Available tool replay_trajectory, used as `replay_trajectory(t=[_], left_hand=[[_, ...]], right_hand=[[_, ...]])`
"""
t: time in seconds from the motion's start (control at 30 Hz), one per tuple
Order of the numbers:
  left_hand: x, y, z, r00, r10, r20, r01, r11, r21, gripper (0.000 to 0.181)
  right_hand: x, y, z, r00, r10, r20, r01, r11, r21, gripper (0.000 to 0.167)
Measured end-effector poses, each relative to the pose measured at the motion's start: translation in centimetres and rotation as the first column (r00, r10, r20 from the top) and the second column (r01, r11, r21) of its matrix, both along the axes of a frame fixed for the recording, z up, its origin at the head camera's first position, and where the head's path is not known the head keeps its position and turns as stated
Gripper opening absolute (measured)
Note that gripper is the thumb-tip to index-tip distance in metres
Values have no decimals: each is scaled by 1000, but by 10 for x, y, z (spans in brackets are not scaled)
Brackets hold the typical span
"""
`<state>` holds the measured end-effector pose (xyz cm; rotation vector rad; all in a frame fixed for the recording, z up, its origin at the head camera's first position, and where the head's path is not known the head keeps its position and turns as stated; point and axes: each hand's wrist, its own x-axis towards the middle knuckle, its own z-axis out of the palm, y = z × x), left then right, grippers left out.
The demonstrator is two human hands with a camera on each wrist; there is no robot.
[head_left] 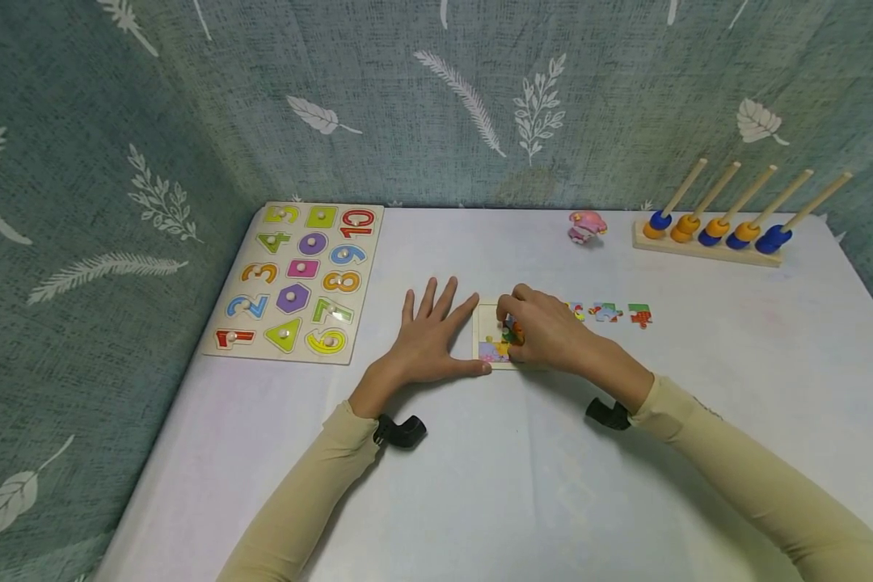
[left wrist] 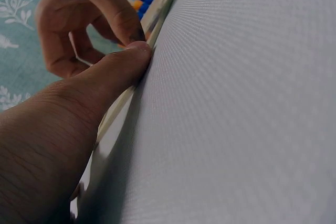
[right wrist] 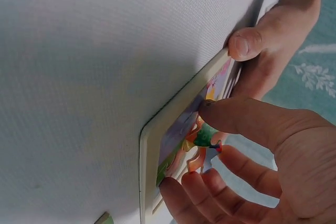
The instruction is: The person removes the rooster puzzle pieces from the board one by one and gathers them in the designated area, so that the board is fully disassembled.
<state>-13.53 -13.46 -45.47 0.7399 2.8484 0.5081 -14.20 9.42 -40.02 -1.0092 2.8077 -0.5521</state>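
Pale-framed jigsaw puzzle (head_left: 486, 320), partly filled, lilac and yellow, left grip (head_left: 428, 343) spread, right grip (head_left: 550, 331) pinching a green-and-orange piece (right wrist: 205, 136)

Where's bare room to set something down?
Bare tablecloth lies between the left sleeve and right sleeve, right of the loose pieces, and, at the back, between the number board and pink figurine. Crowded: the puzzle frame, with left grip and right grip at it.

pink figurine (head_left: 586, 227) near bead abacus (head_left: 709, 246)

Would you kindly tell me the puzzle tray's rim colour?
The tray's rim is pale cream, showing best in the right wrist view.
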Motion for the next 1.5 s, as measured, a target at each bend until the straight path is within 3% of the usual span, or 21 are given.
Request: replay_trajectory(t=[0.7,1.5], left_hand=[[0,0,1,1000,1,9,-1,1000,-2,109],[1,1,3,1000,9,4,-9,1000,5,109]], right_hand=[[-1,2,0,998,50,-30,-51,998,-31,39],[8,39,18,998,50,-43,-49,999,14,41]])
